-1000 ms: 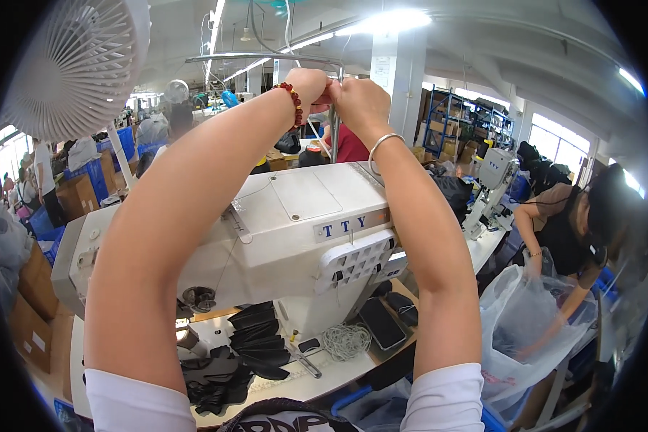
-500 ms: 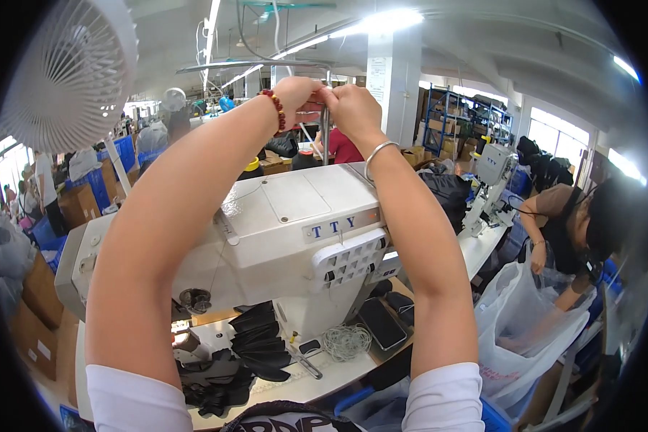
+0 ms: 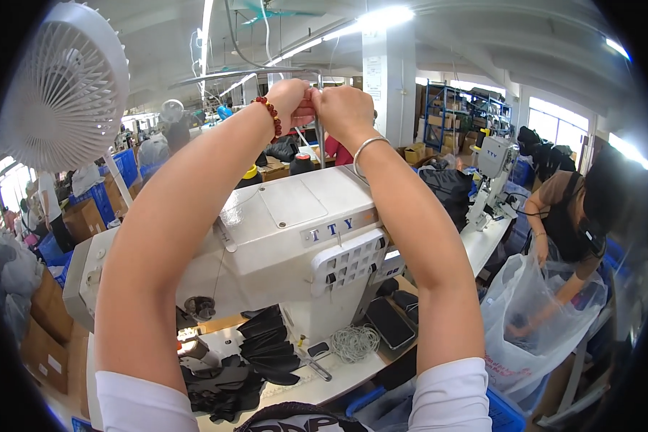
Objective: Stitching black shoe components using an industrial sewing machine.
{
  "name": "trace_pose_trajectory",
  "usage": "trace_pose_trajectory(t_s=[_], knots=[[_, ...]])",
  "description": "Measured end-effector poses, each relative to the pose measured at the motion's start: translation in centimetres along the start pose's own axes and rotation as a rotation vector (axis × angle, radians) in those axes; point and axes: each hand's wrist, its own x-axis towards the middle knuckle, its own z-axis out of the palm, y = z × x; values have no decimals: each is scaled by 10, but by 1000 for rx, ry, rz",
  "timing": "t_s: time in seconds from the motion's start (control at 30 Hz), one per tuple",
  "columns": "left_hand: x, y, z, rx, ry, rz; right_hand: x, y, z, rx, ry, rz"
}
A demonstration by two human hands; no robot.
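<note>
Both arms reach up over a white sewing machine (image 3: 248,248). My left hand (image 3: 288,104), with a red bead bracelet at the wrist, and my right hand (image 3: 345,114), with a silver bangle, meet at an upright metal rod (image 3: 321,147). Their fingers are pinched together, and whatever they hold is hidden or too fine to see. Behind the machine stand a black thread cone (image 3: 302,165) and a yellow-topped one (image 3: 250,174). Pleated black fabric pieces (image 3: 266,342) lie below by the needle area, beside small metal snips (image 3: 318,370).
A white fan (image 3: 61,93) stands at upper left. On the table are a tangle of pale cord (image 3: 355,345) and a dark phone (image 3: 391,322). At right, another person reaches into a clear plastic bag (image 3: 511,338), near a second sewing machine (image 3: 493,173).
My hands stay together by the rod, with the fingers slightly shifted and the right hand turned a little. The view has moved slightly. At right, the other person's arm has shifted in the bag.
</note>
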Motion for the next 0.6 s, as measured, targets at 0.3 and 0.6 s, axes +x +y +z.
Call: trace_pose_trajectory(t_s=[0.3, 0.6], knots=[[-6, -1, 3, 228, -120, 69, 3, 7, 10, 74, 84, 88], [4, 2, 2, 211, -125, -15, -4, 5, 13, -14, 104, 61]])
